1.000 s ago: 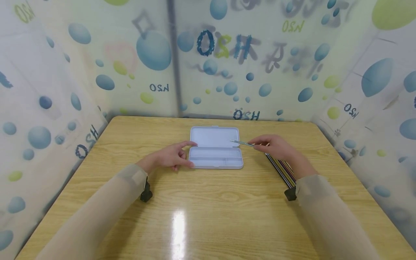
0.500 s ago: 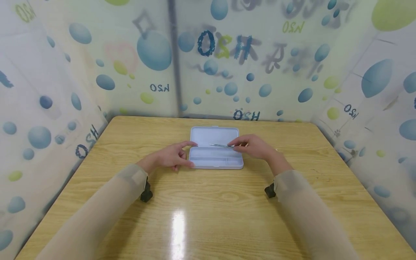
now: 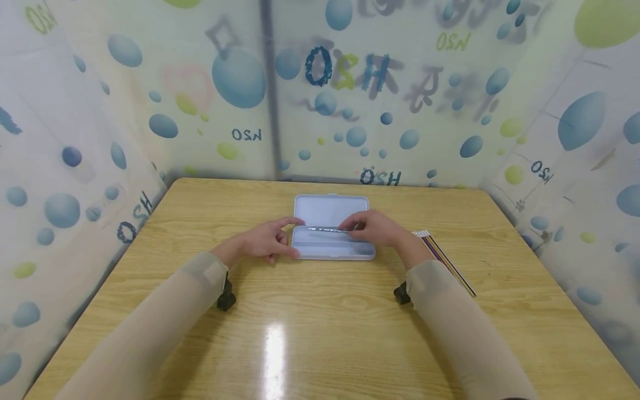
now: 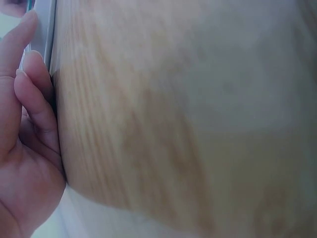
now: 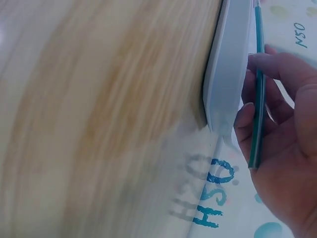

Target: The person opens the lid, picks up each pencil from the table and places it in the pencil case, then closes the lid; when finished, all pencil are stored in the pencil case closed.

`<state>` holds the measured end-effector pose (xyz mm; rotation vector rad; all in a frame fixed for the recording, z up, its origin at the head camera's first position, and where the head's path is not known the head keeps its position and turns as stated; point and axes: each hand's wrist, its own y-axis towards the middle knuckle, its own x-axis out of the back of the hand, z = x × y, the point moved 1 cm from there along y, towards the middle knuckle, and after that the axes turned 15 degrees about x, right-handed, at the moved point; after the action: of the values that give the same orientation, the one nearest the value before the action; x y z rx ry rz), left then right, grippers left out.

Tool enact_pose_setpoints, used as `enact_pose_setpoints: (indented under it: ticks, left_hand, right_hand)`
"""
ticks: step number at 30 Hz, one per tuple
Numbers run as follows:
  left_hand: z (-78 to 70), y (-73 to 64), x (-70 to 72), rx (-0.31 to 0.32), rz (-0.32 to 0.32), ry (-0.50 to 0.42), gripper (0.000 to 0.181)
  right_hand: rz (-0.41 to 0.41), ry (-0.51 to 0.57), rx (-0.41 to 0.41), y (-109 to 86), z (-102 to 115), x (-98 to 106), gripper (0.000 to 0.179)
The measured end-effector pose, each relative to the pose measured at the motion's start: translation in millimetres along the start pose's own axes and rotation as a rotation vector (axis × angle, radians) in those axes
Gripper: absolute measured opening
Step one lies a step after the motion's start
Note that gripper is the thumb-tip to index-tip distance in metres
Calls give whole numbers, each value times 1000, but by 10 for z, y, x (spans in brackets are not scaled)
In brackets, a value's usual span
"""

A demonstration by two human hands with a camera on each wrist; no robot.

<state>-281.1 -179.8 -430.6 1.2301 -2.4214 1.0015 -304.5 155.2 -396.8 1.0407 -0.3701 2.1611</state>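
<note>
A pale lilac pencil case [image 3: 327, 208] lies open on the table, its lid folded back and its base divided into compartments. My left hand [image 3: 265, 240] holds the base's left end between thumb and index finger, the other fingers curled beside it. My right hand [image 3: 380, 228] pinches a green striped pencil [image 5: 259, 99] between thumb and fingers. The pencil lies level, lengthwise over the back compartment near the hinge; whether it touches the bottom I cannot tell. In the right wrist view the case wall [image 5: 230, 64] stands just beside the fingertips.
Several striped pencils [image 3: 445, 261] lie side by side on the wooden table [image 3: 320, 322], right of the case and partly behind the right forearm. A printed cloth wall [image 3: 320, 111] encloses the table's back and sides.
My right hand has carried the pencil left from beside the loose pencils, turned it level and lowered it over the case's back compartment. The left hand stays put.
</note>
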Motion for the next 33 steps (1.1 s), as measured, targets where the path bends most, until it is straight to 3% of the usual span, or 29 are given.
enact_pose_setpoints:
  ticks: [18,33]
  left_hand:
    - [-23,14,11,24,8,6,90]
    - [-35,-2,6,24,5,-5,90]
  right_hand:
    - [65,-28,113,199,51,-143,23]
    - [67,-39,103,214,80,-187,26]
